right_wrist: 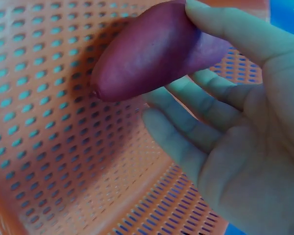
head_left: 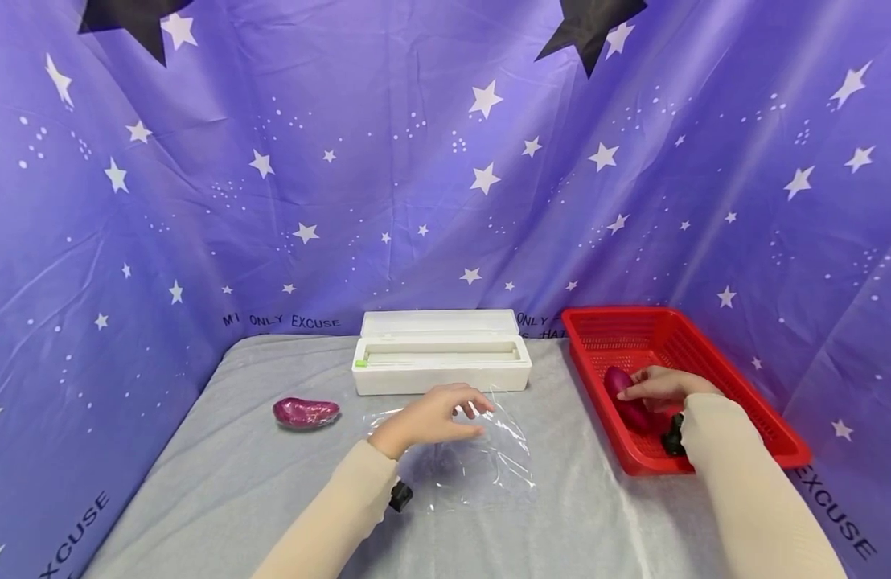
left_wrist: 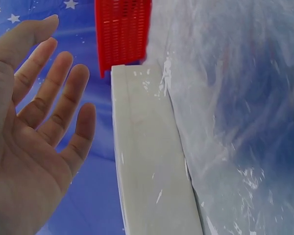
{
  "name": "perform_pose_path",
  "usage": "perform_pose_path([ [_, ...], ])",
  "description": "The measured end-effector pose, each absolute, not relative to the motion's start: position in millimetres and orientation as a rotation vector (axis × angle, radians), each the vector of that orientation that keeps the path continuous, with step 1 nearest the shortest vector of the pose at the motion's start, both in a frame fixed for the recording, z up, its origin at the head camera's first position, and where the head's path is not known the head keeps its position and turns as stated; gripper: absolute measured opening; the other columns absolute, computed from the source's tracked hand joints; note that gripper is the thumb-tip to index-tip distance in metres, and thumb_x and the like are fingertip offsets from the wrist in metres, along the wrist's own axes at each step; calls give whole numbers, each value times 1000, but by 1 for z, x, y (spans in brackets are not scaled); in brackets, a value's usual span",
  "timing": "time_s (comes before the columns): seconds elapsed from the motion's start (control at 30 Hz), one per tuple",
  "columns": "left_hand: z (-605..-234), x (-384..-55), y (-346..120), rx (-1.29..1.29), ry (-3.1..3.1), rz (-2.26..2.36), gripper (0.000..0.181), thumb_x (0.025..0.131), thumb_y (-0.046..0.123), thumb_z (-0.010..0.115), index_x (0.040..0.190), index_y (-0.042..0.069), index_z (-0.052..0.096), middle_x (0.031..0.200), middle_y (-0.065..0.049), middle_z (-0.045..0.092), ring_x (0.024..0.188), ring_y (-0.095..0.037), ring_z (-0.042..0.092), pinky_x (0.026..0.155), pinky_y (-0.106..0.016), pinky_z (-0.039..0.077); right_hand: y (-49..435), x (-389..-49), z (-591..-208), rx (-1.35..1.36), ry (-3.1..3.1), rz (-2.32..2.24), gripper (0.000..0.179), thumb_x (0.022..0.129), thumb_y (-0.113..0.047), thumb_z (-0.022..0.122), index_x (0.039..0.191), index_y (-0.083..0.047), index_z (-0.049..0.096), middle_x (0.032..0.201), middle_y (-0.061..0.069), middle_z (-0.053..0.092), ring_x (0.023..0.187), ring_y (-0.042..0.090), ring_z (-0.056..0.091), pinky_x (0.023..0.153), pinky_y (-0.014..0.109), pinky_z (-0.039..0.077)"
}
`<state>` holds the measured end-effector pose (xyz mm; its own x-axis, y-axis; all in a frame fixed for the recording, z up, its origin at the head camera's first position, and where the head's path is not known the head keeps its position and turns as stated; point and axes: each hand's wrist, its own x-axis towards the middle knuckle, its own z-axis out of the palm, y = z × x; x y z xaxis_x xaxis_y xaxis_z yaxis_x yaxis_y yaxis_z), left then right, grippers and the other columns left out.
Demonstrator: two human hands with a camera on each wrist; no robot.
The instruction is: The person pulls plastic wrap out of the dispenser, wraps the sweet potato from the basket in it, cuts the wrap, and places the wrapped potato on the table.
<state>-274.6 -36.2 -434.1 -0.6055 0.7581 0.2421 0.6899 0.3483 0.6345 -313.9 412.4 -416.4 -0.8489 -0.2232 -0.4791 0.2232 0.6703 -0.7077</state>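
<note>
In my right hand (head_left: 659, 386) is a smooth, tapered purple sweet potato (right_wrist: 142, 54), pinched between thumb and fingers inside the red plastic basket (head_left: 749, 382). My left hand (head_left: 438, 414) hovers with loosely bent fingers over a sheet of clear cling film (head_left: 474, 474) and holds nothing. Under that hand, the film lies spread on the grey cloth. Just behind it stands a white cling film dispenser box (head_left: 441, 380), its lid raised and a small green piece at its left end. Another purple sweet potato (head_left: 305, 412), shiny as if wrapped in film, lies to the left.
A grey cloth (head_left: 221, 498) covers the table. Purple star-printed curtains (head_left: 416, 161) close off the back and both sides. The basket's perforated walls rise around my right hand. Black wrist cameras (head_left: 400, 495) sit at both cuffs.
</note>
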Motion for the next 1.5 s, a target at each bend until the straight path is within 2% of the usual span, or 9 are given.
perform_pose_path([
  [0.17,-433,-277,-29,1342,2488,1113,32,92,20,75,123,17,67,115,-3,68,100,-14,65,86,-38,54,415,-314,-409,-86,2422,-1074,74,92,-24,72,135,21,32,84,6,53,78,16,55,77,34,53],
  [0.33,-432,-279,-24,1322,2482,1144,34,92,21,75,125,17,67,112,4,67,100,-15,65,87,-36,53,410,-312,-394,-144,2472,-1080,78,92,-26,72,140,20,31,122,25,52,103,28,62,91,47,54],
  [0.43,-432,-280,-20,1314,2470,1166,35,92,22,74,126,17,67,111,6,66,101,-16,65,86,-35,54,404,-310,-386,-180,2486,-1116,77,93,-25,72,142,18,32,131,30,49,108,31,61,91,48,55],
  [0.53,-432,-281,-16,1311,2456,1196,35,92,22,75,126,18,67,112,6,66,101,-17,66,86,-35,54,396,-308,-378,-232,2539,-1093,76,93,-26,72,143,16,34,133,29,49,112,34,59,90,47,55],
  [0.73,-431,-282,-5,1306,2450,1225,38,92,20,75,128,16,65,118,6,65,103,-18,65,87,-35,54,381,-304,-362,-354,2700,-915,75,92,-33,73,142,12,40,132,25,53,119,40,51,95,55,48],
  [0.83,-430,-285,1,1306,2445,1250,41,93,20,74,131,16,62,122,3,65,106,-21,65,87,-36,54,371,-302,-355,-418,2730,-889,72,92,-32,74,141,11,44,128,22,57,117,37,54,96,54,48],
  [1.03,-426,-287,9,1261,2459,1300,51,93,26,74,139,15,55,128,-1,62,108,-14,63,89,-38,53,346,-299,-349,-525,2712,-884,68,90,-31,76,139,7,49,127,19,60,117,38,58,97,52,49],
  [1.2,-423,-287,16,1180,2482,1343,61,92,30,75,145,16,49,133,-2,56,112,-13,60,91,-33,51,324,-297,-352,-554,2665,-916,65,86,-30,80,135,4,53,122,15,62,114,36,58,95,51,50],
  [1.5,-421,-290,24,1127,2497,1431,69,90,34,77,149,20,44,142,-5,47,116,-17,59,91,-38,53,288,-288,-366,-699,2555,-970,59,85,-23,81,132,3,56,115,11,66,105,29,64,82,38,57],
])
